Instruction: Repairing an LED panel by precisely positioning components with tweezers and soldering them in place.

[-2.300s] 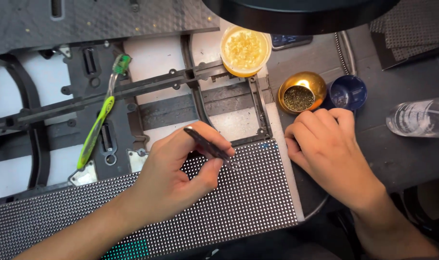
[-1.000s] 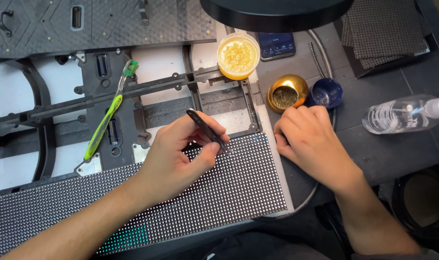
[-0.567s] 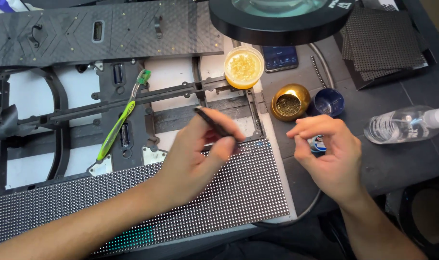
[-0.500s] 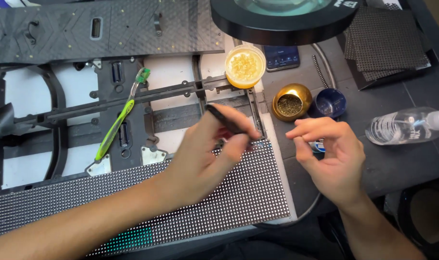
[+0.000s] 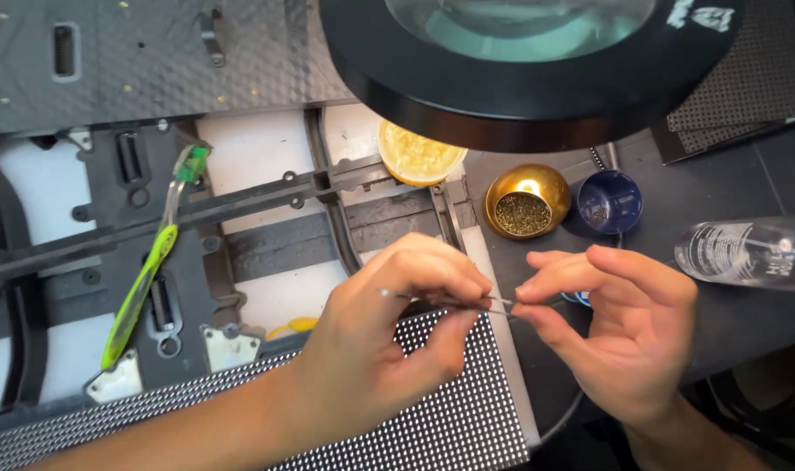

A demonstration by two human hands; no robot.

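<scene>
My left hand (image 5: 389,349) hovers over the right end of a dotted LED panel (image 5: 441,427) and pinches a pair of thin metal tweezers (image 5: 441,302) between thumb and fingers. The tweezers point right. My right hand (image 5: 620,336) is just off the panel's right edge. Its thumb and forefinger close on the tweezers' tip (image 5: 513,310). Whether anything tiny sits in the tip is too small to tell. A small blue thing (image 5: 580,298) peeks out behind the right fingers.
A black round magnifier lamp (image 5: 537,61) hangs over the top. Behind the hands stand a gold bowl of brass wool (image 5: 524,202), a dark blue cup (image 5: 608,201) and a yellow tin (image 5: 415,157). A clear bottle (image 5: 750,253) lies right; a green toothbrush (image 5: 145,279) lies on the black frame (image 5: 267,196).
My left hand has lifted off the panel and turned its tool toward the right. My right hand left the panel's edge and came in to pinch the tip. The view is closer.
</scene>
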